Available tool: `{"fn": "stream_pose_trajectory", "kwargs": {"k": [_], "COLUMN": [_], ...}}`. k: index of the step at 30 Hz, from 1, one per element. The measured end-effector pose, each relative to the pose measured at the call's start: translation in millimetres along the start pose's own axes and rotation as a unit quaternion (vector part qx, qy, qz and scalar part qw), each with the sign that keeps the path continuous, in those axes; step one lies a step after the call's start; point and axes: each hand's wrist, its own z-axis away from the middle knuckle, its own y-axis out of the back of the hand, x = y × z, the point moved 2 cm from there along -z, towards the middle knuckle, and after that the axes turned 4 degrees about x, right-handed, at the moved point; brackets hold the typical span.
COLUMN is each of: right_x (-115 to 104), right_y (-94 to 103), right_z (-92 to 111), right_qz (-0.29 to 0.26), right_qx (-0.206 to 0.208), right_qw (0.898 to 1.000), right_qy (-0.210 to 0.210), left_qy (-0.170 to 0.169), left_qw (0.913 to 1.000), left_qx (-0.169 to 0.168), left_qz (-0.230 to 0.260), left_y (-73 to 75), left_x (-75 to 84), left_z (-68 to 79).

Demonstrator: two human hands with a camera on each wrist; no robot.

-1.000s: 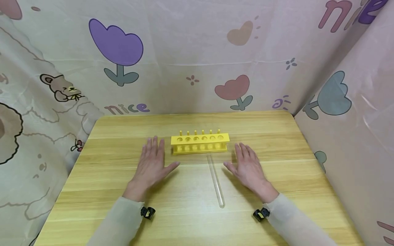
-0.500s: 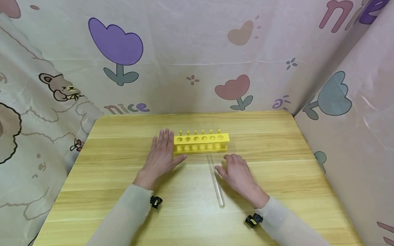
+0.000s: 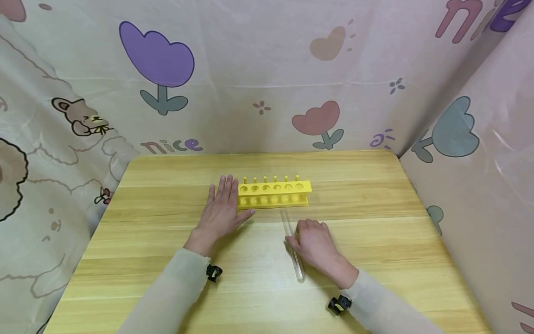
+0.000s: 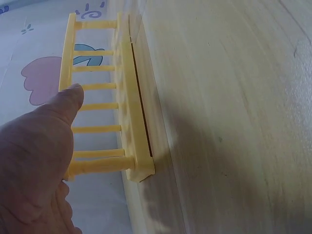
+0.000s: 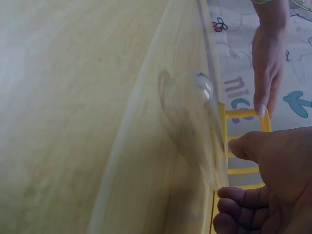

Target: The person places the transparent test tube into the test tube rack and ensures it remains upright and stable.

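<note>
A yellow test tube rack (image 3: 273, 188) stands upright on the table, its row of holes facing up. My left hand (image 3: 219, 211) lies along the rack's left end with straight fingers, covering that end; its thumb (image 4: 73, 97) reaches across the front side. In front of the rack a clear glass test tube (image 3: 298, 266) lies flat, its rounded end towards me. My right hand (image 3: 319, 243) is over the tube's middle, fingers bent and thumb stretched across it. In the right wrist view a gap shows between thumb (image 5: 246, 146) and fingertips (image 5: 229, 207).
The wooden table (image 3: 146, 222) is light, with a back edge against a patterned cloth (image 3: 233, 83). More cloth (image 3: 479, 195) hangs along the right side. A black wrist camera (image 3: 214, 272) sits at the left cuff, another camera (image 3: 340, 305) at the right.
My left hand has moved right and forward onto the rack's end. My right hand has come left and back to the test tube, its fingers bending. The tube lies where it was.
</note>
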Motion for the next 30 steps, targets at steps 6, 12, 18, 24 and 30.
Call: {"fn": "stream_pose_trajectory", "kwargs": {"k": [6,12,18,24,30], "right_x": [-6,-9,-10,-12,-16], "right_y": [-0.3,-5.4,-7.1,-5.0,9.4], "right_z": [2,2,1,2,2], "right_qz": [0.014,0.017,0.011,-0.047,-0.115], "right_qx": [-0.018,-0.026,-0.027,-0.037,-0.017], "right_qw": [1.0,0.999,0.999,0.997,0.993], "right_qy": [-0.002,-0.013,-0.021,-0.039,-0.036], "left_qy": [-0.002,-0.003,-0.001,0.002,0.002], "left_qw": [1.0,1.0,1.0,1.0,0.9999], "left_qx": [0.001,0.004,0.005,0.002,-0.002], "left_qz": [-0.006,-0.006,0.003,0.005,0.01], "left_y": [-0.1,0.0,-1.1,-1.8,-1.2], "left_x": [-0.2,0.4,0.6,0.7,0.3], "left_z": [-0.1,0.0,-0.1,-0.1,-0.1]}}
